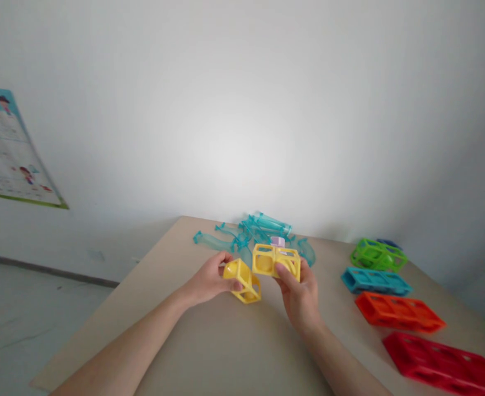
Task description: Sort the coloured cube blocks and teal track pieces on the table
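Observation:
My left hand [215,279] is closed on a yellow block piece [245,281], an open frame made of joined cubes, tilted down to the right. My right hand [298,289] grips a second yellow block piece [276,260] of the same kind, with the thumb across its near face. The two pieces are side by side above the table, close to each other; I cannot tell whether they touch. Behind them lies a pile of clear teal track pieces [267,223], with a small pale purple piece [277,241] partly hidden by the right-hand block.
Along the table's [209,341] right side lie a green block piece [377,254], a dark blue piece [387,242], a blue block row [376,281], an orange row [399,312] and a red row [444,360]. A white wall [242,110] stands behind. A poster [13,148] hangs at left.

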Demonstrator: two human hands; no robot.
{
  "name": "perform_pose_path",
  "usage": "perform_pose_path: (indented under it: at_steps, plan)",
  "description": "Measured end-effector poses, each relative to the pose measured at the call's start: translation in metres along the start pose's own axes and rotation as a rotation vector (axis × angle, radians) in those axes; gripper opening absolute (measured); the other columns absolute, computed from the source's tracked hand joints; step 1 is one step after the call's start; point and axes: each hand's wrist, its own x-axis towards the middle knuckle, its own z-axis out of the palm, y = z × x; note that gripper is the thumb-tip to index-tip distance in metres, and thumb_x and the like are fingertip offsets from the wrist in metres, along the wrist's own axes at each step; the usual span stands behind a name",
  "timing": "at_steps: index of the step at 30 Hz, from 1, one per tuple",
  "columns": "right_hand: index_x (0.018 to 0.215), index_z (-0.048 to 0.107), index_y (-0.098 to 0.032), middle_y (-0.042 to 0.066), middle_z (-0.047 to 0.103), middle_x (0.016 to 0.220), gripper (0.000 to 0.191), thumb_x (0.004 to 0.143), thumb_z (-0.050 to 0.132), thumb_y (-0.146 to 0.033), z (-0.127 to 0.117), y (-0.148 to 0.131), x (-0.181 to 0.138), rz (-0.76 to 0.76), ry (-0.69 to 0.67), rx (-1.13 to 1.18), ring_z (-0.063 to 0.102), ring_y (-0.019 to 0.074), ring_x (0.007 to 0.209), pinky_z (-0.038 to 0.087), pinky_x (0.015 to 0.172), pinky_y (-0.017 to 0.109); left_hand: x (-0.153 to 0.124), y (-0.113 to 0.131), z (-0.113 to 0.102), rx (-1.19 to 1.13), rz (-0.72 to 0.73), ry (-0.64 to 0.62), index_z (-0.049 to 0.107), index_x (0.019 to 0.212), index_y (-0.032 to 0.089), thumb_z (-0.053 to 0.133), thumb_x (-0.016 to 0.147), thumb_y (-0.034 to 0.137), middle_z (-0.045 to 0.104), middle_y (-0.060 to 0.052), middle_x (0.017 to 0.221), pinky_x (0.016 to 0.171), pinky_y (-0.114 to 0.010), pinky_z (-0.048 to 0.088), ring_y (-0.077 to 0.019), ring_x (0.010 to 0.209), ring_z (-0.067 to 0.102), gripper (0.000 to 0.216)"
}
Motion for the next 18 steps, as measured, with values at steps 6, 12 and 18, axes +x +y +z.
perform_pose_path:
  at_steps: [6,12,18]
  plan:
    - [0.100,0.056,-0.022,0.002,0.067,0.092,0.040,0.069,0.079,-0.034,0.007,0.004,-0.007,0.091,-0.174,-0.018,0.063,0.0189,0.081,0.051,0.075,0.033,-0.003,0.005,0.005,0.095,-0.019,-0.045,0.053,0.096,0.016,0.084,0.060,0.034,0.061,-0.006,0.099,0.076,-0.031,0.049,-0.0211,0.090,0.061,0.051]
    - [0.088,0.058,-0.020,0.000,0.066,0.081,0.035,0.068,0.079,-0.039,0.005,0.004,-0.006,0.120,-0.144,-0.190,0.060,0.0164,0.072,0.049,0.067,0.029,-0.007,0.012,0.011,-0.005,-0.108,-0.080,0.058,0.103,0.017,0.075,0.071,0.043,0.064,-0.010,0.103,0.068,-0.034,0.055,-0.0252,0.090,0.065,0.045]
    - [0.092,0.059,-0.021,0.000,0.066,0.083,0.033,0.071,0.076,-0.040,0.000,0.007,-0.005,0.142,-0.180,-0.211,0.059,0.0176,0.075,0.047,0.070,0.029,-0.009,0.017,0.016,-0.043,-0.159,-0.053,0.059,0.100,0.017,0.071,0.073,0.047,0.065,-0.009,0.098,0.066,-0.037,0.057,-0.0246,0.082,0.067,0.042]
